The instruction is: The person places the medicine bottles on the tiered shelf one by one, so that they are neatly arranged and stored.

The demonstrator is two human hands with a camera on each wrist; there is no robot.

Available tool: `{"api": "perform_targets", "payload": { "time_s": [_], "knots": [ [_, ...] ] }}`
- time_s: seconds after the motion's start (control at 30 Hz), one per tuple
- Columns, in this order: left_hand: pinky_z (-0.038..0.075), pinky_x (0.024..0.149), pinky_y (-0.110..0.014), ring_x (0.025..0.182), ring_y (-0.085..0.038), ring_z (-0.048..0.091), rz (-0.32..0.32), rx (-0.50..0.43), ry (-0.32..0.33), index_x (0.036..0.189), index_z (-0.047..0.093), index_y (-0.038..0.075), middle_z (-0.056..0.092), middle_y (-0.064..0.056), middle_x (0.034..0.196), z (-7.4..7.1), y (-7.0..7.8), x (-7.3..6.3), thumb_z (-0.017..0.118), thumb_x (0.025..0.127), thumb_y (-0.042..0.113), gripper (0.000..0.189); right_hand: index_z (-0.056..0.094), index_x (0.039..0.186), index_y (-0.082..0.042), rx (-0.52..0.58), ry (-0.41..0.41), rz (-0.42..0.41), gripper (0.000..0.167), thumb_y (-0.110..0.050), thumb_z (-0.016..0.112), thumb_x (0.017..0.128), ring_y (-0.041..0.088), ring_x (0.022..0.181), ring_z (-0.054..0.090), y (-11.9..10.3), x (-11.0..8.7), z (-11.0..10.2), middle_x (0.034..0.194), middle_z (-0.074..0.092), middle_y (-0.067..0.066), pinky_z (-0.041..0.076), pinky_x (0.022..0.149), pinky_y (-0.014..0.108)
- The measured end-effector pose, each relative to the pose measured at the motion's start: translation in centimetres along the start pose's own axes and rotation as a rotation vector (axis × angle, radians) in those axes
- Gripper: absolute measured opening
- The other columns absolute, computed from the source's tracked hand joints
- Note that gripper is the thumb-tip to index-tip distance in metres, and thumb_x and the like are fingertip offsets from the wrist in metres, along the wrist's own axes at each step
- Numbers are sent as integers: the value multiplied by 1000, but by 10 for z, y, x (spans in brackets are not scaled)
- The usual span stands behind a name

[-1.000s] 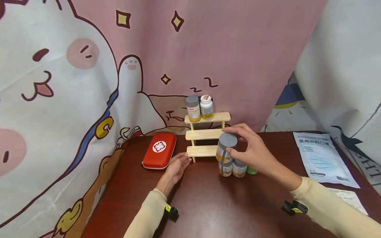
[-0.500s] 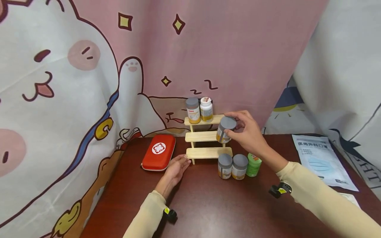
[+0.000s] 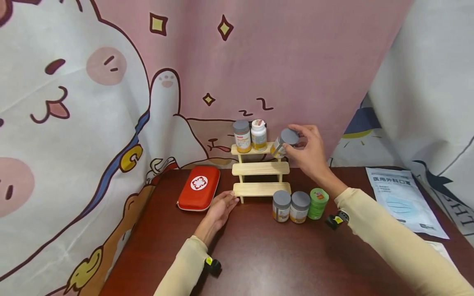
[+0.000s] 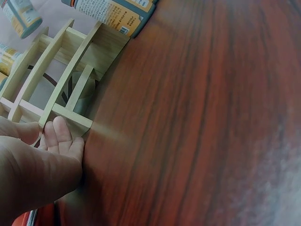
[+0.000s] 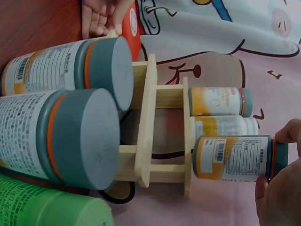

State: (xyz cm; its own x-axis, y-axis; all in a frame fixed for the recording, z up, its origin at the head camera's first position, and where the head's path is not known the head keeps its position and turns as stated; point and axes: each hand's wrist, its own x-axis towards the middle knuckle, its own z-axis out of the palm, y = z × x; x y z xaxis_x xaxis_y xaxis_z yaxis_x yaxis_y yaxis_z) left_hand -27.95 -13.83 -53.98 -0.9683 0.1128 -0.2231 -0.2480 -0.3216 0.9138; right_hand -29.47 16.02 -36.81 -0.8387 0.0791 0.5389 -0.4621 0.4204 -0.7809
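Observation:
My right hand (image 3: pixel 307 150) grips a grey-lidded supplement jar (image 5: pixel 233 157) round its lid, thumb on one side and fingers on the other. The jar leans, its base right at the right end of the top step of a three-step wooden rack (image 3: pixel 261 168). To its left on that step stand another grey-lidded jar (image 3: pixel 242 137) and a white-capped bottle (image 3: pixel 259 135). My left hand (image 3: pixel 221 209) pinches the left end of the rack's lowest step (image 4: pixel 70 115) between thumb and fingers.
Two more grey-lidded jars (image 3: pixel 300 207) and a green container (image 3: pixel 317 203) stand before the rack's right front. A red zip case (image 3: pixel 199 188) lies left of it. At the right lies a face-mask packet (image 3: pixel 405 201). A printed curtain (image 3: pixel 314 74) hangs behind the table.
My right hand has lifted the jar from above the front jars up to the top step, tilting it there. My left hand has stayed at the rack.

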Motion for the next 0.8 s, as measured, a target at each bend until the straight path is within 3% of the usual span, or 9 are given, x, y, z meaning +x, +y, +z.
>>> {"api": "perform_targets", "payload": {
  "time_s": [0.27,0.5,0.6,0.8],
  "knots": [
    [59,105,-29,90,-10,70,-4,1,10,123,57,-1,67,2,95,-1,-2,3,54,109,7,17,67,140,-11,-13,50,-13,53,-12,83,90,21,111,57,9,5,7,129,50,20,55,83,14],
    [57,110,-33,91,-11,70,-1,12,0,127,55,-4,67,1,95,-2,-1,2,55,108,8,23,66,138,-7,-54,75,-22,52,-9,81,89,20,108,57,10,19,13,129,50,17,57,86,20],
    [57,111,-34,92,-11,70,-7,12,4,125,56,-3,67,1,95,-2,-1,2,55,108,8,21,66,138,-6,-55,73,-5,52,-8,81,88,19,106,56,10,25,15,129,49,18,57,86,24],
    [56,113,-37,92,-12,70,-9,9,3,123,58,-1,68,1,94,-2,1,2,55,108,9,18,66,136,-2,-137,16,1,51,-8,80,87,27,98,57,6,37,15,129,51,22,48,82,17]
  ]
}}
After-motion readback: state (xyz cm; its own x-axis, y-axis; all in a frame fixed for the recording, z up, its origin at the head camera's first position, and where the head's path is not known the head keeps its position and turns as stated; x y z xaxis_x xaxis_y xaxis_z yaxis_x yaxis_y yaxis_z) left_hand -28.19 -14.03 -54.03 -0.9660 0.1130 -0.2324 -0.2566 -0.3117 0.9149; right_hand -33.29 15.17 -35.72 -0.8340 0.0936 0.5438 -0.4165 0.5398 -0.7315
